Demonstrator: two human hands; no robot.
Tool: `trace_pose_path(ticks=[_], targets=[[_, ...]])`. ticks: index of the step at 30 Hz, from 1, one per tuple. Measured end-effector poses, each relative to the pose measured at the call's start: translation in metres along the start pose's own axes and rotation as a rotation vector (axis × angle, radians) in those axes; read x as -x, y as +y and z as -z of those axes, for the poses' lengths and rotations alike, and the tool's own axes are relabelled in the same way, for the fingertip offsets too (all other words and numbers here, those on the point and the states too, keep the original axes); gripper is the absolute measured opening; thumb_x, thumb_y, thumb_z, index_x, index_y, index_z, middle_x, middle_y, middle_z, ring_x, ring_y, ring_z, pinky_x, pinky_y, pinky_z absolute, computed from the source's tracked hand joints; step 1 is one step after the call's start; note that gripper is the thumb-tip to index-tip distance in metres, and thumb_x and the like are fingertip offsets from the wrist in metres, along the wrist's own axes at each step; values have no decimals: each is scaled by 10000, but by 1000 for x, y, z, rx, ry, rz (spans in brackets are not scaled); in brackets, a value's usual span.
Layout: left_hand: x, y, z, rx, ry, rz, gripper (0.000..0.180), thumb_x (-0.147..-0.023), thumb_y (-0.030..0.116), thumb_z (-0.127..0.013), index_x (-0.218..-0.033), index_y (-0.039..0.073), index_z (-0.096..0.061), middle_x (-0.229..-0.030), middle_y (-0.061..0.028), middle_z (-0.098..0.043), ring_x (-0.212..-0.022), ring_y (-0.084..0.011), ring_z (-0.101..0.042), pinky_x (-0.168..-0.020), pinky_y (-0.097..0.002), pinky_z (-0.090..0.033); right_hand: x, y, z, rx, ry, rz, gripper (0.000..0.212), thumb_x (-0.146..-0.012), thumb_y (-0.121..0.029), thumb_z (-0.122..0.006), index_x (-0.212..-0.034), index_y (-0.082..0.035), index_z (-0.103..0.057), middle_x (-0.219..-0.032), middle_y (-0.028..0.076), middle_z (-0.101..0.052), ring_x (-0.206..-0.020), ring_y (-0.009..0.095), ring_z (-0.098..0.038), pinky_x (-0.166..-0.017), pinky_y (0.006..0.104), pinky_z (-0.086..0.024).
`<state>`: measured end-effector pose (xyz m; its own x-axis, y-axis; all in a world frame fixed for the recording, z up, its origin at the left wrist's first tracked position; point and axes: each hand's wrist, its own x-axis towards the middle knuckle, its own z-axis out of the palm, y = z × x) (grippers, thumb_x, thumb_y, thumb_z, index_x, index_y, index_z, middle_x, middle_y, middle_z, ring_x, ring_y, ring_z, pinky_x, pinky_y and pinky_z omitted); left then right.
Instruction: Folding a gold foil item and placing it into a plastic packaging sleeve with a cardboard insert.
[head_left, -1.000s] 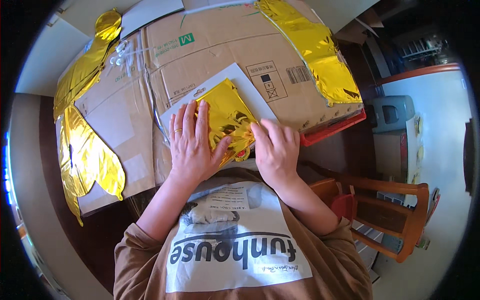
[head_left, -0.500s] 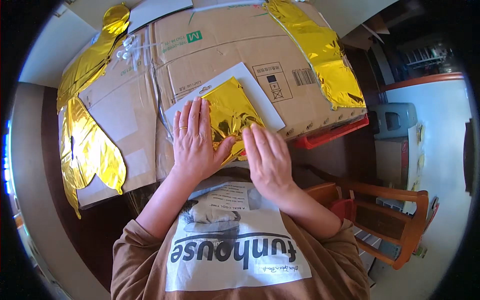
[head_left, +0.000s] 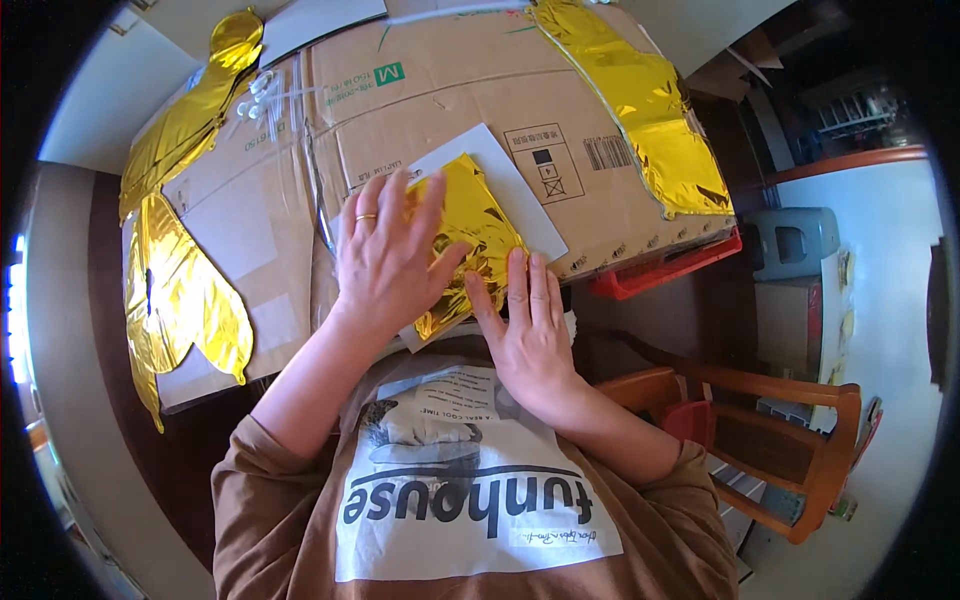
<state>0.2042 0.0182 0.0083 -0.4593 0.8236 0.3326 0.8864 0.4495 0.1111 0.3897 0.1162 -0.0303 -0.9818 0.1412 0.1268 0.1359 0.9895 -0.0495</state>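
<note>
A folded piece of shiny gold foil (head_left: 465, 208) lies on a white card (head_left: 530, 205) with a hang hole, near the front edge of a large cardboard box (head_left: 440, 95). My left hand (head_left: 385, 250) is over the foil's left side, fingers spread and slightly bent; whether its fingertips touch the foil is hard to tell. Flat along the foil's lower right edge rests my right hand (head_left: 530, 335), its fingers stretched out. Neither hand grips anything.
Flat gold foil balloons lie on the box, one with rounded lobes at the left (head_left: 195, 300) and a long one at the right (head_left: 640, 110). Thin white straws (head_left: 262, 95) sit at the upper left. A wooden chair (head_left: 740, 400) and a grey-blue stool (head_left: 790, 240) stand at the right.
My left hand has spread its fingers and appears to have risen off the foil. My right hand has come down onto the foil's lower right edge, its fingers spreading slightly.
</note>
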Motion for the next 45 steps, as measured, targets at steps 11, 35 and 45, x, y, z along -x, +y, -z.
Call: trace_pose_path(ticks=[11,35,45], targets=[[-18,-29,-33,394,-9,-182,453,-926,152,-658,-1332,-33,-581,-1336,-192,-582,-1236,-389,-536,-1083,-471,-427,2,0,-3,40,-20,11,707,-962,-139,-492,-1607,-47,-218,-1519,447,-260,-1390,616,-305,-1170,660,-253],[-2,-33,-38,307,41,-186,538,-916,267,-678,-1386,36,-553,-1431,-135,-585,-1280,-341,-525,-1069,-471,-396,2,-22,3,-294,1,145,705,-899,-414,-690,-1538,-265,-430,-1610,313,-211,-1459,573,-212,-1147,733,-176],[-2,-36,-38,329,35,-181,545,-921,280,-680,-1393,35,-555,-1440,-122,-583,-1261,-334,-532,-1058,-462,-402,5,-14,3,-330,-27,229,681,-917,-428,-673,-1540,-302,-430,-1609,328,-194,-1472,558,-196,-1150,736,-175]])
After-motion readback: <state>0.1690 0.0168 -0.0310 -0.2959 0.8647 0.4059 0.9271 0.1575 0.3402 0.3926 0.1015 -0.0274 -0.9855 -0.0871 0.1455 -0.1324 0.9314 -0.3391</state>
